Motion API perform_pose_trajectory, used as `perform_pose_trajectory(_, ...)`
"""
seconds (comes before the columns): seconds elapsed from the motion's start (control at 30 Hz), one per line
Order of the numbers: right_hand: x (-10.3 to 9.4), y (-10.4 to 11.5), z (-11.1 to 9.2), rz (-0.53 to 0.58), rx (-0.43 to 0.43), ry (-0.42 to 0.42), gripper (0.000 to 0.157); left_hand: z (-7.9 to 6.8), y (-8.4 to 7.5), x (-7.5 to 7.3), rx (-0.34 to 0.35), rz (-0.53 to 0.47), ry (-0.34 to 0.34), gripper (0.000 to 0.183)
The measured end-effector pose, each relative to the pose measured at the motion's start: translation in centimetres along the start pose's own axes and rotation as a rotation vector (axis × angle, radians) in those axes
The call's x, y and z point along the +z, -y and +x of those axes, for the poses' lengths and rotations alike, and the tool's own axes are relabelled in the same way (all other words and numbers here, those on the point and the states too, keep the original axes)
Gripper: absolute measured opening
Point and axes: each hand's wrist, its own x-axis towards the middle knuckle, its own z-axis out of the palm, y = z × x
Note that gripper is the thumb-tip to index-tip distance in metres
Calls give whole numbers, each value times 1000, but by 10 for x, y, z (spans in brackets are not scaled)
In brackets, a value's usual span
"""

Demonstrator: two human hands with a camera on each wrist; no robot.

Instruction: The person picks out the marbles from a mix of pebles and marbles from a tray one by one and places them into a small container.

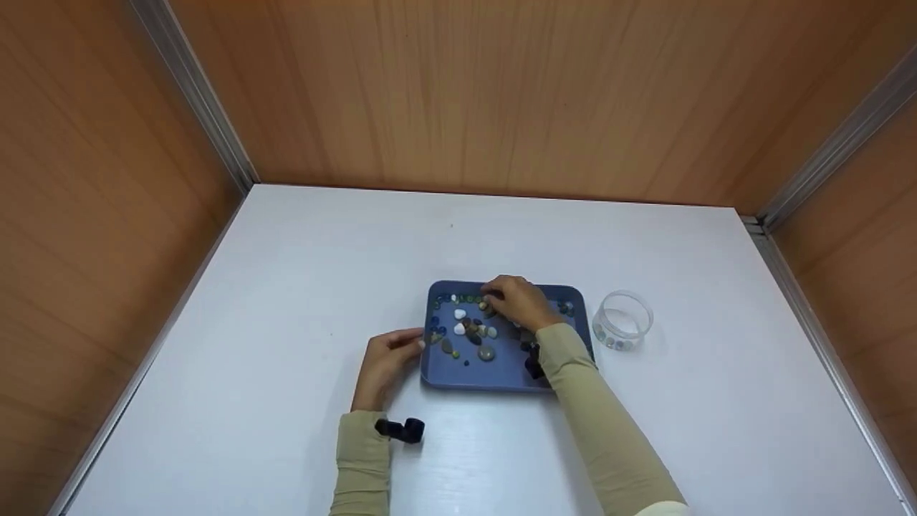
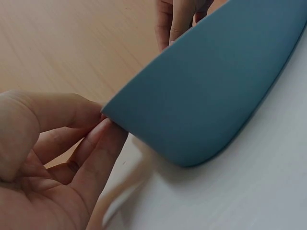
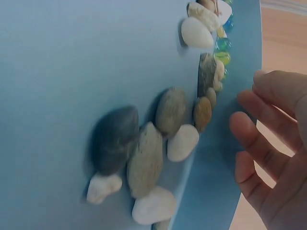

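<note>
A blue rectangular tray [image 1: 509, 371] holds stones and small glass marbles. At its left side my left hand [image 1: 385, 365] grips the rim; the left wrist view shows thumb and fingers pinching the edge of the tray [image 2: 201, 91]. Over the far part of the tray is my right hand [image 1: 521, 301], fingers pointing down by the far rim. In the right wrist view the right hand [image 3: 280, 134] has loosely bent, parted fingers beside the tray wall, with nothing seen between them. Near them lie a brown stone [image 3: 202, 113], white stones [image 3: 183, 143], a dark stone [image 3: 116, 139] and green-blue marbles [image 3: 223, 44].
A clear round container [image 1: 607, 331] with some pieces at its bottom stands right of the tray on the white table [image 1: 286, 287]. Wooden panels [image 1: 501, 93] enclose the back and both sides. Each wrist carries a black camera [image 1: 412, 431].
</note>
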Motion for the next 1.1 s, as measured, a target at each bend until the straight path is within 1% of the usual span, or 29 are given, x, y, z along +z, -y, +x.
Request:
perform_pose_trajectory(0.17,5,6,3,-51,0,-29,24,-1,-1,2,15,-2,1,29)
perform_pose_trajectory(0.23,8,7,3,-67,-7,-41,25,0,-1,2,16,12,-2,28)
perform_pose_trajectory(0.37,13,10,3,-95,-28,-65,24,1,-1,2,1,32,-8,27)
perform_pose_trajectory(0.57,21,15,3,-203,-87,-149,16,3,-1,2,-21,30,-17,27)
perform_pose_trajectory(0.67,23,17,3,-230,-115,-184,13,2,-1,2,-25,34,-18,27)
perform_pose_trajectory(0.93,28,18,4,-270,-139,-195,12,1,-2,1,-31,33,-18,27)
perform_pose_trajectory(1.1,31,15,3,-240,-130,-176,14,0,-2,1,-31,35,-22,28)
